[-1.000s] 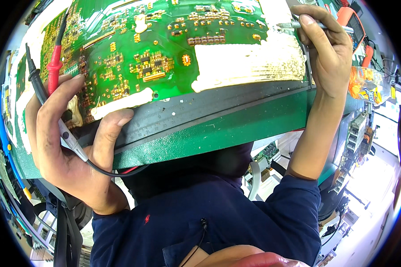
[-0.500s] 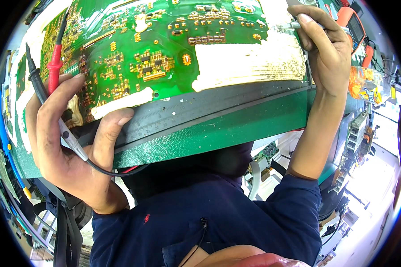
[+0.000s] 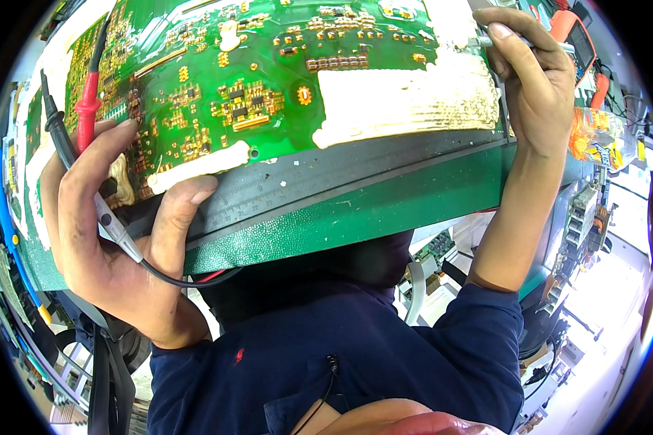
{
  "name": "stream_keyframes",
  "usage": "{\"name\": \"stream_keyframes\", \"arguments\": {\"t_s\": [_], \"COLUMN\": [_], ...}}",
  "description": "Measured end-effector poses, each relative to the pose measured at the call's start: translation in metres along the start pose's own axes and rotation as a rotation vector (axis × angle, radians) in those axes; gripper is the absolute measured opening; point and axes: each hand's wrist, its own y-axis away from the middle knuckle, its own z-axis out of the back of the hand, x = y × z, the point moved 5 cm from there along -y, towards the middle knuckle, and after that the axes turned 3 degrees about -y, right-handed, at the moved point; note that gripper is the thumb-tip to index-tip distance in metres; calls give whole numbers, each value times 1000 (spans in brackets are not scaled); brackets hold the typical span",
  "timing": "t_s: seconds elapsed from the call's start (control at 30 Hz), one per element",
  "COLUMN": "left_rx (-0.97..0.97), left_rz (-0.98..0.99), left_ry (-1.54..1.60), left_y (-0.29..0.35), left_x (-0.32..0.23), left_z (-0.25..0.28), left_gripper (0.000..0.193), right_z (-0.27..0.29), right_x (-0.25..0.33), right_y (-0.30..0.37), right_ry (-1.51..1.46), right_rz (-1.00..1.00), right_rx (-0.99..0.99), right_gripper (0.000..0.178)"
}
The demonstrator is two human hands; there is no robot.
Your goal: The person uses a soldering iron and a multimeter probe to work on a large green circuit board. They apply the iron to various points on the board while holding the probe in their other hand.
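Note:
A large green circuit board (image 3: 283,123), with a broad cream-white layer (image 3: 406,101) over its right part, lies in front of me. My left hand (image 3: 112,261) is closed around a red test probe (image 3: 88,105) and a black test probe (image 3: 60,134), both tips pointing up and away. Its thumb rests by the board's near edge. At the board's far right, my right hand (image 3: 537,94) pinches a slim, pale metallic tool (image 3: 480,42). The tool's tip meets the white layer or hovers just over it; I cannot tell which. Its exact kind is unclear.
A dark graduated ruler (image 3: 268,185) runs along the board's near side on a green work surface (image 3: 355,221). An orange-edged multimeter (image 3: 580,47) and a clear bag with orange contents (image 3: 601,138) are at right. Other circuit modules (image 3: 579,221) stand beyond my right forearm.
My right hand has shifted slightly to the right, carrying the slim tool with it. The left hand, both probes and the board look unmoved.

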Motion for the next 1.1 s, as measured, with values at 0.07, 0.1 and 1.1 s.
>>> {"name": "stream_keyframes", "arguments": {"t_s": [0.07, 0.1, 1.1], "left_rx": [2, 1, 15], "left_rz": [1, -2, -31], "left_ry": [-4, -7, -29], "left_y": [0, 0, -2], "left_x": [0, 0, 0], "left_z": [1, 1, -1], "left_gripper": [48, 48, 48], "right_z": [12, 16, -2], "right_x": [-9, -11, 15], "right_y": [-4, -3, 3], "right_ry": [-20, -40, 79], "right_rz": [9, 10, 70], "right_rx": [72, 67, -113], "right_gripper": [22, 22, 18]}}
